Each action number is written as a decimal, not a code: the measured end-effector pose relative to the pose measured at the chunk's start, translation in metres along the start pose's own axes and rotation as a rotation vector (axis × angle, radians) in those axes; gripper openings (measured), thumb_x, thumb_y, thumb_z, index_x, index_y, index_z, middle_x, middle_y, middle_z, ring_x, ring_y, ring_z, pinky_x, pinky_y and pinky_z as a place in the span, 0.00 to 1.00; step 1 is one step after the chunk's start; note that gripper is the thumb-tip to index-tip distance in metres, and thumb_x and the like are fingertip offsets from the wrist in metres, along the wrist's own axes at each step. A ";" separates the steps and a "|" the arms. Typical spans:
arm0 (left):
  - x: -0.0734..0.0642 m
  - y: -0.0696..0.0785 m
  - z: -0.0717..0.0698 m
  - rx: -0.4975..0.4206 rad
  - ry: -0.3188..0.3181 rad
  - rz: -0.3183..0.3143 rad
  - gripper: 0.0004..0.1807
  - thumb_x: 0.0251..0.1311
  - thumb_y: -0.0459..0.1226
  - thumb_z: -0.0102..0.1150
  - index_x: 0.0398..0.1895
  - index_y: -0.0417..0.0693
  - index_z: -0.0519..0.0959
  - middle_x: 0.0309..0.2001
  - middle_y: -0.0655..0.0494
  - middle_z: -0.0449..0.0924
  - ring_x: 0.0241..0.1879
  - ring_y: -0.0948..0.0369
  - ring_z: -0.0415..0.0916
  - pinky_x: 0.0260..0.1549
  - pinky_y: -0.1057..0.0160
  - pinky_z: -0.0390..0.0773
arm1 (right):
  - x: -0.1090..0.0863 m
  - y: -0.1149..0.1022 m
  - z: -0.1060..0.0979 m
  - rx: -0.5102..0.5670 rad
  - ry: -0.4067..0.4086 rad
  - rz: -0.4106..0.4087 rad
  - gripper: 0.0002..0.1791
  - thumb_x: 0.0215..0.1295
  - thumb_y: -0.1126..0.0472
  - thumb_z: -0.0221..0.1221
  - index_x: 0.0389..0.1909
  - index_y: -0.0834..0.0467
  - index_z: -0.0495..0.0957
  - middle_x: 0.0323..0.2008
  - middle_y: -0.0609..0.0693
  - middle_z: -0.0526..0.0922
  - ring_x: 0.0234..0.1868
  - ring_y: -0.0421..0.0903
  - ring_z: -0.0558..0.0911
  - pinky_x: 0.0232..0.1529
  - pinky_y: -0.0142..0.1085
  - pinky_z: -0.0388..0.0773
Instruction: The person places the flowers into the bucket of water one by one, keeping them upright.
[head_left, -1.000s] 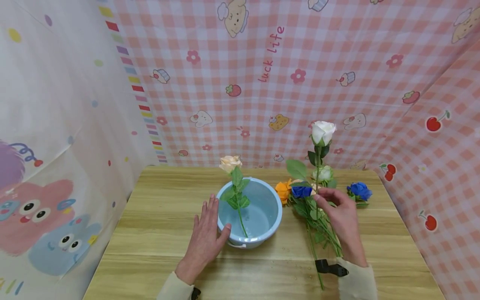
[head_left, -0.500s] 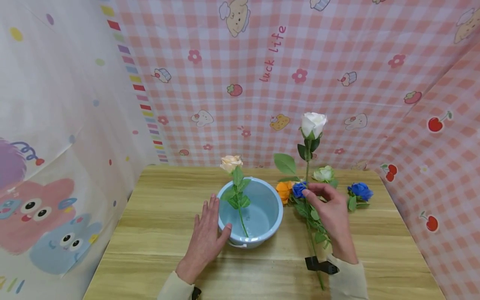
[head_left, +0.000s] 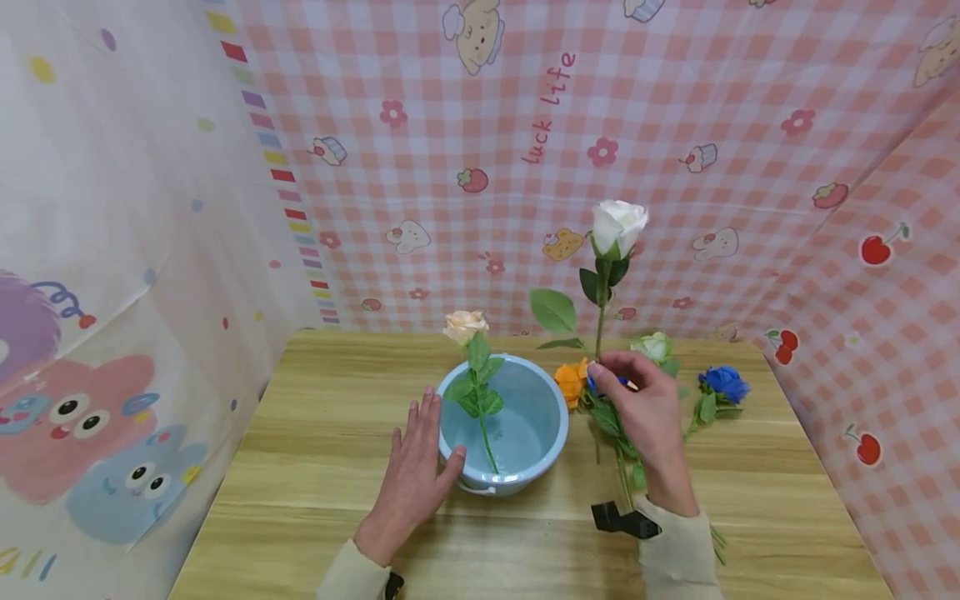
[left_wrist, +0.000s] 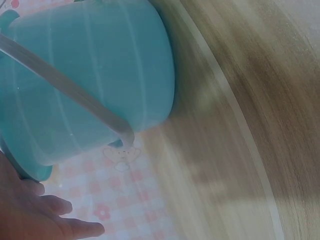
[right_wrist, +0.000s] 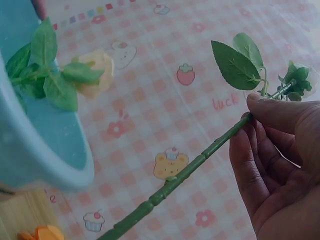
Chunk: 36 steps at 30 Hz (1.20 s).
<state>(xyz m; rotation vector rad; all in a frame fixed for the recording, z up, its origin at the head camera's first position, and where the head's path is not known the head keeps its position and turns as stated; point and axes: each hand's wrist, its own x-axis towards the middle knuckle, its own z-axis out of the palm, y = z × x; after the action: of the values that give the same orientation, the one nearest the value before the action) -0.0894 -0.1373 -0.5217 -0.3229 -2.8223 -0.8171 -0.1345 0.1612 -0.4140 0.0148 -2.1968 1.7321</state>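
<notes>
My right hand (head_left: 643, 412) pinches the stem of a white rose (head_left: 619, 228) between thumb and fingers. The rose stands upright, its bloom well above the hand; the green stem (right_wrist: 185, 172) runs down past the fingers in the right wrist view. My left hand (head_left: 408, 483) lies with straight fingers against the left side of a light blue bucket (head_left: 561, 433), thumb at the rim. A peach rose (head_left: 466, 327) leans in the bucket, its bloom over the far rim. In the left wrist view the bucket's side (left_wrist: 95, 75) and grey handle (left_wrist: 75, 92) show beside the fingers.
Right of the bucket lie an orange flower (head_left: 572, 383), a pale green rose (head_left: 654, 347) and a blue rose (head_left: 724, 384), with leaves and stems partly behind my right hand. A wooden table (head_left: 300, 433) bears everything; a pink checked cloth (head_left: 510, 217) hangs behind it.
My right hand has moved left and drawn the white rose up off the other flowers, closer to the bucket. The left hand and the bucket have stayed in place.
</notes>
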 end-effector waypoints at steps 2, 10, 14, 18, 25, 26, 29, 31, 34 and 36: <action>0.000 0.000 0.000 0.000 0.005 0.004 0.45 0.74 0.54 0.49 0.84 0.41 0.46 0.84 0.48 0.40 0.80 0.39 0.45 0.69 0.26 0.54 | 0.001 -0.001 0.003 0.012 0.003 -0.016 0.12 0.66 0.59 0.70 0.44 0.63 0.86 0.36 0.45 0.87 0.37 0.42 0.82 0.33 0.27 0.79; 0.001 0.001 0.001 -0.002 -0.001 -0.005 0.45 0.74 0.53 0.50 0.84 0.42 0.46 0.84 0.49 0.40 0.80 0.40 0.44 0.69 0.26 0.53 | 0.003 -0.008 0.016 0.094 -0.037 -0.048 0.12 0.66 0.63 0.70 0.45 0.66 0.85 0.36 0.48 0.87 0.37 0.44 0.85 0.37 0.30 0.84; 0.001 0.000 0.001 0.004 0.003 -0.005 0.46 0.73 0.52 0.52 0.84 0.42 0.46 0.84 0.48 0.40 0.80 0.40 0.45 0.69 0.25 0.54 | 0.003 -0.011 0.024 0.104 -0.059 -0.072 0.10 0.66 0.64 0.70 0.45 0.65 0.85 0.36 0.54 0.88 0.36 0.44 0.85 0.36 0.31 0.84; 0.000 0.000 0.001 0.002 0.001 -0.008 0.45 0.74 0.53 0.49 0.84 0.42 0.45 0.84 0.49 0.40 0.80 0.40 0.45 0.69 0.26 0.53 | 0.002 -0.015 0.033 0.125 -0.070 -0.067 0.10 0.65 0.64 0.70 0.44 0.64 0.86 0.36 0.57 0.88 0.38 0.44 0.85 0.36 0.31 0.84; 0.000 0.001 -0.001 -0.006 0.000 -0.011 0.45 0.74 0.53 0.49 0.84 0.42 0.46 0.84 0.49 0.40 0.80 0.40 0.44 0.70 0.27 0.52 | 0.004 -0.017 0.048 0.157 -0.105 -0.041 0.10 0.65 0.64 0.70 0.44 0.65 0.85 0.37 0.59 0.87 0.38 0.45 0.85 0.38 0.32 0.84; 0.000 0.001 -0.001 -0.007 0.000 -0.012 0.45 0.74 0.53 0.49 0.84 0.42 0.46 0.84 0.48 0.40 0.80 0.40 0.44 0.70 0.27 0.52 | 0.004 -0.017 0.050 0.151 -0.107 -0.036 0.10 0.65 0.64 0.71 0.44 0.64 0.85 0.37 0.58 0.87 0.39 0.45 0.85 0.39 0.32 0.83; 0.000 0.002 -0.001 -0.006 -0.002 -0.012 0.45 0.74 0.53 0.49 0.84 0.42 0.46 0.84 0.48 0.40 0.80 0.40 0.44 0.70 0.27 0.51 | 0.005 -0.016 0.056 0.142 -0.111 -0.031 0.11 0.65 0.64 0.71 0.44 0.64 0.86 0.38 0.58 0.88 0.39 0.47 0.86 0.39 0.32 0.83; 0.000 0.002 -0.001 -0.005 -0.001 -0.011 0.45 0.74 0.53 0.49 0.84 0.42 0.46 0.84 0.48 0.40 0.80 0.40 0.44 0.70 0.27 0.51 | 0.005 -0.016 0.060 0.142 -0.115 -0.038 0.10 0.65 0.63 0.71 0.44 0.64 0.86 0.38 0.59 0.88 0.38 0.47 0.86 0.38 0.32 0.83; 0.000 0.002 -0.001 -0.001 0.002 -0.010 0.45 0.74 0.53 0.50 0.84 0.42 0.46 0.84 0.47 0.41 0.80 0.40 0.45 0.70 0.27 0.52 | 0.006 -0.014 0.066 0.141 -0.131 -0.031 0.09 0.65 0.63 0.70 0.44 0.63 0.86 0.38 0.58 0.87 0.38 0.48 0.86 0.38 0.32 0.83; 0.000 0.002 -0.001 -0.001 0.001 -0.012 0.45 0.74 0.53 0.50 0.84 0.42 0.46 0.84 0.48 0.40 0.80 0.41 0.44 0.70 0.27 0.52 | 0.006 -0.012 0.070 0.126 -0.142 -0.019 0.09 0.66 0.63 0.70 0.44 0.62 0.86 0.38 0.57 0.88 0.38 0.47 0.86 0.38 0.33 0.83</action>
<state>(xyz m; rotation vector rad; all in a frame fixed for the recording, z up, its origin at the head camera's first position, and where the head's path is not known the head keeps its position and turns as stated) -0.0890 -0.1362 -0.5203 -0.3064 -2.8260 -0.8206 -0.1556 0.0937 -0.4152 0.1942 -2.1718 1.9098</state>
